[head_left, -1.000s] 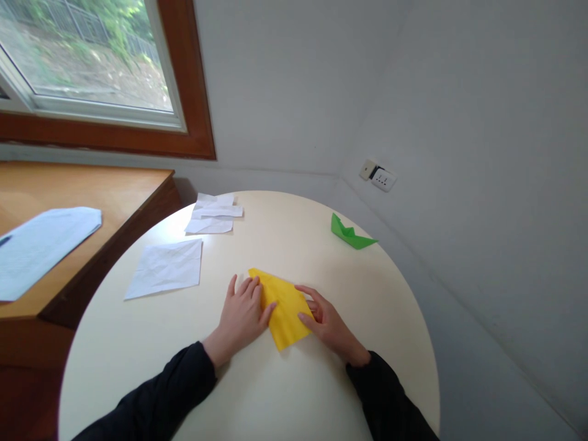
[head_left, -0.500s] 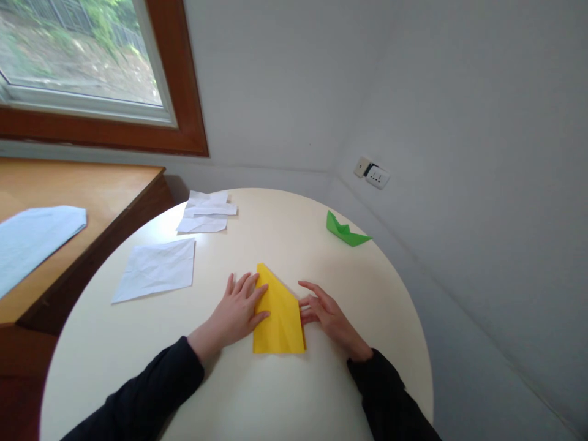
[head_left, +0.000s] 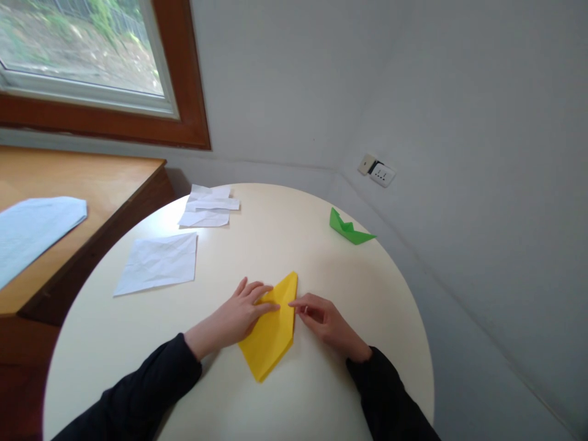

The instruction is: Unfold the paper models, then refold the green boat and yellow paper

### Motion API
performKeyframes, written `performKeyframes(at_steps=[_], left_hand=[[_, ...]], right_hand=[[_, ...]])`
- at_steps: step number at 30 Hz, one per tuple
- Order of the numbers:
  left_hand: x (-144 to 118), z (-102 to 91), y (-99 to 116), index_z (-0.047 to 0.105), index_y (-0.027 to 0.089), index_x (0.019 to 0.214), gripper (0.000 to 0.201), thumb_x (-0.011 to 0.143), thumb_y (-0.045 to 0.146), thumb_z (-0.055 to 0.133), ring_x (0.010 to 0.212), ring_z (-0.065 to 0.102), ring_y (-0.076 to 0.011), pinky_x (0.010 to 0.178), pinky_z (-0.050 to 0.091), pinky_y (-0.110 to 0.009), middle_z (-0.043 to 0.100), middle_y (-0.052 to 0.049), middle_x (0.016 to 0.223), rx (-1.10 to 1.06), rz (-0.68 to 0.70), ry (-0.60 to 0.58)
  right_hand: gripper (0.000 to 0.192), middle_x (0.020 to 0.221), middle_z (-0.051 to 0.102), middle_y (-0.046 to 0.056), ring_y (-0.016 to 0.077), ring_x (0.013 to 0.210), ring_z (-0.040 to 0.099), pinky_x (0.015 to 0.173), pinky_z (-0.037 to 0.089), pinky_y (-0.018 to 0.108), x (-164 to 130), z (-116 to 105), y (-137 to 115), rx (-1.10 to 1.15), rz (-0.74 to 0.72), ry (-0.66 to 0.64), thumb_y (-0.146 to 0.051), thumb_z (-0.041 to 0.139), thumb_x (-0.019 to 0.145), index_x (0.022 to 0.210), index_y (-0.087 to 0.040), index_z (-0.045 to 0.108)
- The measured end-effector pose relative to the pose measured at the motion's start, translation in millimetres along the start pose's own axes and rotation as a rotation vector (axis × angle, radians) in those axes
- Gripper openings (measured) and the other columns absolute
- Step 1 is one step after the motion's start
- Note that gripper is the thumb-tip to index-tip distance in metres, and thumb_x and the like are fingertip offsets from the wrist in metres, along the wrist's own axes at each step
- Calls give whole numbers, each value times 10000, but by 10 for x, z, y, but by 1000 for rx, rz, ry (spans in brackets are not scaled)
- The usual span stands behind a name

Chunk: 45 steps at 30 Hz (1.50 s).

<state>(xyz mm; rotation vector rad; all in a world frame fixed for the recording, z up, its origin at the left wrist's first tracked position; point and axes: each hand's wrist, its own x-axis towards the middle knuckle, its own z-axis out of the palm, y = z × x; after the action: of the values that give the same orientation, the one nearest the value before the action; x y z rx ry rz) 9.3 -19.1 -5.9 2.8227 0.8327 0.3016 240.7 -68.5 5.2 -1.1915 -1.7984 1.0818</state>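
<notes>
A folded sheet of yellow paper (head_left: 272, 334) lies tilted on the round table, its narrow tip pointing away and to the right. Across its upper left part rests my left hand (head_left: 242, 311), open, fingers and thumb spread over the paper. My right hand (head_left: 325, 321) is at the right edge with thumb and index finger drawn together on the paper there. The lower left corner of the sheet is partly hidden beneath my left hand.
A green paper boat (head_left: 350, 228) stands near the table's far right edge. White paper sheets (head_left: 158, 264) and paper pieces (head_left: 206, 215) lie at the left and back. A wooden cabinet (head_left: 92, 165) with a pale blue cloth-like piece (head_left: 43, 223) stands left of the round table (head_left: 294, 410).
The yellow paper has turned clockwise, its tip swinging from upper left to upper right. My right hand's fingers have gone from spread to pinched at its edge. The view has shifted slightly.
</notes>
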Motion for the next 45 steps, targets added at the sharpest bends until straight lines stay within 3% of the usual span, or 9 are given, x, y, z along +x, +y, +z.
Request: performKeyframes(at_steps=[2, 8, 13, 17, 22, 37, 45], left_hand=[[-4, 14, 21, 550, 310, 1210, 527, 768, 29, 493, 1244, 393, -288, 1045, 234, -577, 471, -102, 1324, 7, -10, -3], [-4, 79, 80, 481, 308, 1282, 479, 846, 116, 430, 1280, 371, -275, 1068, 214, -551, 436, -85, 1387, 52, -32, 26], [5, 115, 93, 383, 230, 1358, 443, 917, 211, 348, 1285, 370, -256, 1078, 211, -524, 428, -89, 1402, 84, -42, 48], [-6, 128, 79, 409, 179, 1341, 427, 922, 230, 347, 1282, 378, -254, 1081, 229, -510, 436, -95, 1398, 83, -51, 67], [-41, 110, 86, 517, 154, 1251, 382, 917, 172, 333, 1279, 395, -217, 1119, 184, -466, 489, -79, 1359, 53, 6, 53], [-98, 89, 54, 466, 208, 1310, 438, 894, 144, 347, 1298, 378, -200, 1131, 138, -469, 471, -54, 1376, -86, 4, -14], [-81, -176, 12, 562, 260, 1207, 476, 832, 67, 343, 1301, 377, -160, 1129, 171, -442, 477, -18, 1371, -287, -10, -85]], right_hand=[[236, 845, 544, 30, 146, 773, 527, 699, 471, 284, 1, 40, 13, -98, -53, 34, -162, 510, 803, 959, -238, 670], [292, 1032, 540, 65, 219, 1004, 486, 881, 404, 394, 5, 108, 98, -370, -215, 74, -60, 563, 718, 879, -268, 691], [286, 1082, 620, 41, 232, 1070, 510, 930, 309, 429, 7, 85, 123, -496, -195, 38, -60, 566, 730, 876, -274, 684], [263, 1069, 669, 15, 265, 1158, 467, 946, 231, 459, 12, 71, 128, -584, -156, 91, -77, 592, 722, 844, -289, 689], [202, 1067, 688, 24, 248, 1192, 486, 957, 214, 460, 33, 37, 166, -519, -124, 41, -118, 573, 764, 852, -265, 679], [124, 1039, 704, 41, 235, 1176, 526, 1010, 225, 492, 70, 5, 202, -383, -58, 49, -251, 564, 828, 831, -267, 687], [144, 1017, 709, 35, 241, 1181, 525, 996, 266, 489, 89, 18, 157, -357, -41, 61, -213, 541, 827, 801, -255, 677]])
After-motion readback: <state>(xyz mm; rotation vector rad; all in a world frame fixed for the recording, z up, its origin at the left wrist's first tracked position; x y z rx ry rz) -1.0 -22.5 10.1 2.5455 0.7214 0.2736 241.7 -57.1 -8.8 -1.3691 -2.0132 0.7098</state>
